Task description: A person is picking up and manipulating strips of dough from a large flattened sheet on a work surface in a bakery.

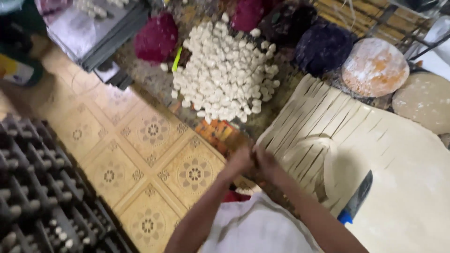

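Observation:
My left hand [239, 161] and my right hand [265, 159] meet at the near edge of a large rolled sheet of pale dough [398, 154] that is cut into long strips [304, 122]. Both hands pinch the end of one dough strip [307, 143], which loops away to the right. The fingers are blurred. A knife with a dark blade and blue handle [357, 197] lies on the sheet to the right of my right forearm. A heap of small white dough pieces [225, 75] lies beyond the hands.
Dark red cushions [156, 37] and a dark purple one [323, 47] ring the heap. A floured round board [375, 67] and a round of dough [424, 100] sit at the right. Patterned tiles [140, 154] cover the floor; black moulded trays [37, 187] stand at the left.

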